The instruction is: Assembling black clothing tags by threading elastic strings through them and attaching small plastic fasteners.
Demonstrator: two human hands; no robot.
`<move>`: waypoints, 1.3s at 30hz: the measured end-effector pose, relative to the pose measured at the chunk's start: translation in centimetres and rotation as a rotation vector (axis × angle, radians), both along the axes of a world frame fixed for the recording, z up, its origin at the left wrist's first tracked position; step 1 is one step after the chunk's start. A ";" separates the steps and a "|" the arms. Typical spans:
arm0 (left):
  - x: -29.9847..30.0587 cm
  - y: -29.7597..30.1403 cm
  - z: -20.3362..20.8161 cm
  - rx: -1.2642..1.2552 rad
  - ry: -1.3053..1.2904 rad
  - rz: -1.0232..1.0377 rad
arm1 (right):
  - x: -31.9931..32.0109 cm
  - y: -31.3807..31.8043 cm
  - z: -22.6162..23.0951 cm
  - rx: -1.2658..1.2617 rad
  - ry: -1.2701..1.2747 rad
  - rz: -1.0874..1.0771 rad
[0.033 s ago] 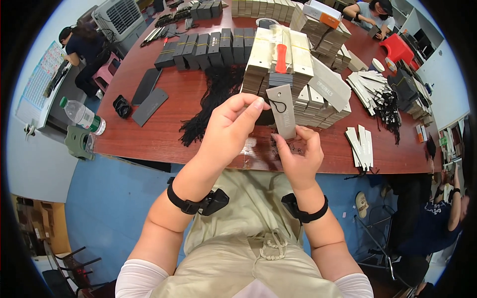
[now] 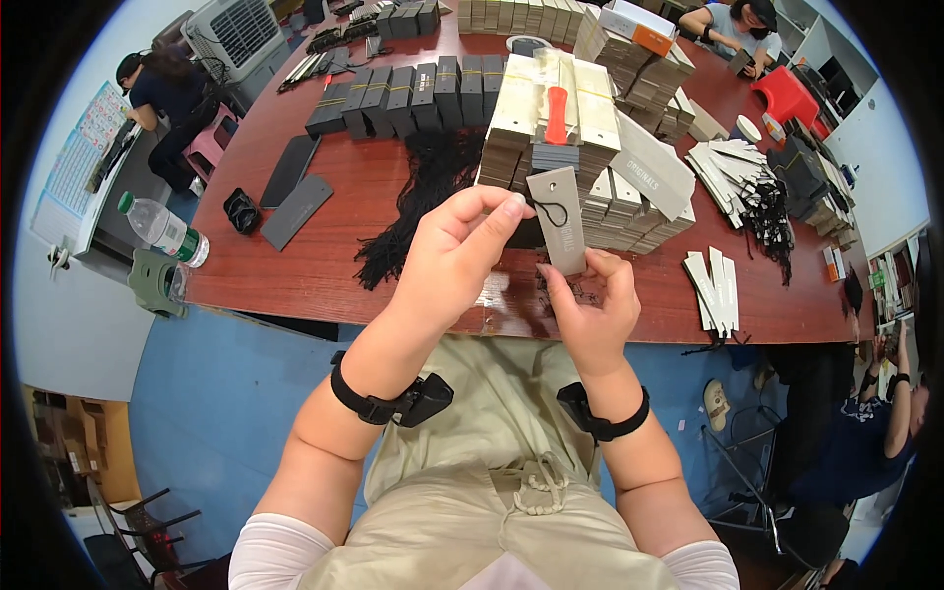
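Observation:
A long grey-beige hang tag (image 2: 562, 239) is held up in front of me, its holed end away from me. My right hand (image 2: 600, 300) pinches its lower end between thumb and fingers. At the tag's upper left, my left hand (image 2: 467, 241) is closed in a pinch on a thin black cord (image 2: 553, 212), whose loop lies across the tag below the hole. Behind my left hand spreads a pile of black cords (image 2: 423, 197). Beyond the tag rise stacks of similar tags (image 2: 511, 143), with a red-handled tool (image 2: 557, 116) on top.
Rows of dark banded tag bundles (image 2: 400, 98) stand at the back left. Two dark tags (image 2: 297, 211) and a water bottle (image 2: 165, 231) are to the left. Corded pale tags (image 2: 715, 295) lie at the right, near the table edge (image 2: 629, 339). Other people (image 2: 737, 39) sit nearby.

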State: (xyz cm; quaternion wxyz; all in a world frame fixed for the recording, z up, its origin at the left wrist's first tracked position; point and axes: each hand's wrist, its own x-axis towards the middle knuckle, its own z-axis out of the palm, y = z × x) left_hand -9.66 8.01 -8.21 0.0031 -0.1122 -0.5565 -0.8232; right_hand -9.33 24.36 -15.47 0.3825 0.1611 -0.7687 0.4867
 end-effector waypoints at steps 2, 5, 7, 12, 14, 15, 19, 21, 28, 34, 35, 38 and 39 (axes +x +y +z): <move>0.6 0.1 0.4 -0.038 0.034 0.012 | 0.0 0.0 0.1 0.000 0.000 0.000; 1.2 0.3 1.2 -0.092 0.104 0.039 | 0.1 -0.1 0.4 0.009 -0.013 -0.005; 1.2 0.2 1.4 -0.109 0.137 0.049 | 0.0 -0.1 0.2 0.024 0.007 -0.023; 0.4 -0.2 0.7 -0.053 0.040 0.045 | 0.0 -0.2 0.4 0.024 0.025 -0.006; 0.1 -0.3 0.3 -0.033 0.027 0.054 | 0.2 -0.4 0.7 0.023 0.028 0.002; 0.0 -0.4 0.1 -0.012 0.014 0.064 | 0.3 -0.4 0.9 0.032 0.011 -0.011; -0.3 -0.4 -0.3 0.017 0.001 0.066 | 0.1 -0.6 0.8 -0.025 -0.083 -0.003; 0.2 -0.3 0.2 0.003 -0.017 0.077 | 0.1 -0.6 0.7 -0.013 -0.091 -0.001; 0.6 0.9 1.7 -0.085 0.049 0.159 | 0.1 -1.1 1.7 -0.018 -0.136 0.035; -0.1 0.5 1.8 -0.158 -0.020 0.182 | -0.5 -0.8 1.5 0.015 -0.213 0.134; -0.2 0.5 1.7 -0.158 -0.019 0.181 | -0.6 -0.8 1.6 0.015 -0.212 0.133; -0.5 0.3 1.3 -0.144 -0.045 0.177 | -0.7 -0.9 1.7 0.046 -0.151 0.110; -0.6 0.2 1.2 -0.148 -0.058 0.196 | -0.6 -1.0 1.8 0.043 -0.169 0.108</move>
